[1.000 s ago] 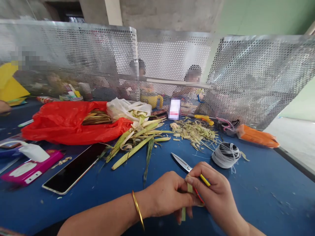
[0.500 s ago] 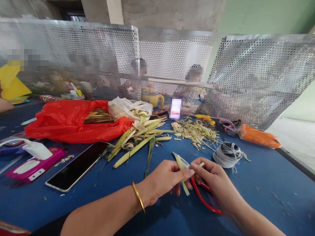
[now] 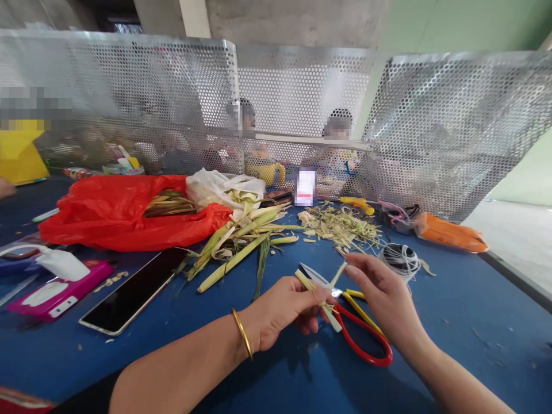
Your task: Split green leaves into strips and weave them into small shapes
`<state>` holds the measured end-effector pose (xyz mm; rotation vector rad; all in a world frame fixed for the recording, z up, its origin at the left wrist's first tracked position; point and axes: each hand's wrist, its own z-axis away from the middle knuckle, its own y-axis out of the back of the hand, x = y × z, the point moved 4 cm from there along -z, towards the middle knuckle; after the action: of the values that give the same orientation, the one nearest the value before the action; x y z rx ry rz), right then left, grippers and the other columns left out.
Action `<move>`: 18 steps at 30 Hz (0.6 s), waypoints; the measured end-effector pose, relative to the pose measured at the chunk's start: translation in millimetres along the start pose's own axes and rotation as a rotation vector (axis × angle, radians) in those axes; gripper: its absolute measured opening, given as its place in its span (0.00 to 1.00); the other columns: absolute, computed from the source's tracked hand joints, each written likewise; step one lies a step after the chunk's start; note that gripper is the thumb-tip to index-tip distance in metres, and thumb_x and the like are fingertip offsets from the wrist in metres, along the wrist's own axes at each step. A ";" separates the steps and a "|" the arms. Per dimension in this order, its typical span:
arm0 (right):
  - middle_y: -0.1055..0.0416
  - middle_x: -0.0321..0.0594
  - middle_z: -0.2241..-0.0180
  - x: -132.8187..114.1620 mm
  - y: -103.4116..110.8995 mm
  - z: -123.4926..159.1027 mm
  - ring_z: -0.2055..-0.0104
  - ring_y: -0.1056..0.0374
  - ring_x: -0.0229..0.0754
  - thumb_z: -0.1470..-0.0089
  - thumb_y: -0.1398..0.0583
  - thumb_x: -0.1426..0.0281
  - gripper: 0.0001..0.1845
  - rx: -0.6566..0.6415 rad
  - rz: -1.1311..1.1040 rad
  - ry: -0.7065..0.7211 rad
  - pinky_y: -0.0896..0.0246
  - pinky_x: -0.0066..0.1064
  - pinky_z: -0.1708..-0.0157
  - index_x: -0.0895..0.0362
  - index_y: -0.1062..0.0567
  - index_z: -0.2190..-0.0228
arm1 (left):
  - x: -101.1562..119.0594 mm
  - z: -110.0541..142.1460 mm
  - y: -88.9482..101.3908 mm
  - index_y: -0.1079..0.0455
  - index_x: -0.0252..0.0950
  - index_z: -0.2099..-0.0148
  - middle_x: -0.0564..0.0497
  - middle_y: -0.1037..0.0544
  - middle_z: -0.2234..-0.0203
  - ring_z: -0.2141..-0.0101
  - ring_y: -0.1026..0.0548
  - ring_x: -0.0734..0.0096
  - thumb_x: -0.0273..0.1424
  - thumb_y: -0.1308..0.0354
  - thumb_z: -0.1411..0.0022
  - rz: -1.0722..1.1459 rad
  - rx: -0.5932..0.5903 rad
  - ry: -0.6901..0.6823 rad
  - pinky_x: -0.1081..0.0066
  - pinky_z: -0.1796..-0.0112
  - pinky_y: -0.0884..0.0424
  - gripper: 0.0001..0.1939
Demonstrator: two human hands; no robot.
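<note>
My left hand [image 3: 282, 307] is closed on a pale green leaf strip [image 3: 317, 299] held just above the blue table [image 3: 452, 322]. My right hand [image 3: 382, 293] pinches a thin sliver [image 3: 337, 274] torn from that strip and holds it away to the right. Red-handled scissors [image 3: 357, 330] lie on the table under both hands, blades pointing away from me. A gold bangle [image 3: 242, 333] sits on my left wrist.
Green leaf stalks [image 3: 241, 241] and a red plastic bag [image 3: 116, 213] lie at the left. Leaf trimmings [image 3: 340, 227] and a spool of white thread [image 3: 399, 260] sit beyond my hands. A phone [image 3: 129, 290] and pink case [image 3: 52, 293] lie left. A perforated metal screen [image 3: 302, 115] closes the back, with people behind it.
The scissors left my right hand and now lie on the table. My right hand took a sliver of the leaf strip and drew it up and to the right.
</note>
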<state>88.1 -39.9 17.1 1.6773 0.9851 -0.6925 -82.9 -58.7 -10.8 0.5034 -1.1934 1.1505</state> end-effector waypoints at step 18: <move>0.31 0.40 0.72 -38.2 -38.3 45.0 0.70 0.38 0.42 0.36 0.57 0.77 0.18 -0.258 0.798 1.019 0.49 0.39 0.59 0.60 0.29 0.67 | -0.9 -4.8 -1.0 0.25 0.32 0.57 0.47 0.22 0.65 0.67 0.28 0.73 0.31 0.32 0.53 0.231 0.058 -0.100 0.75 0.65 0.36 0.18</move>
<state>36.7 -88.0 16.3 1.9658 0.8657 0.8641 -79.7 -55.6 -13.0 0.4807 -1.3334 1.3732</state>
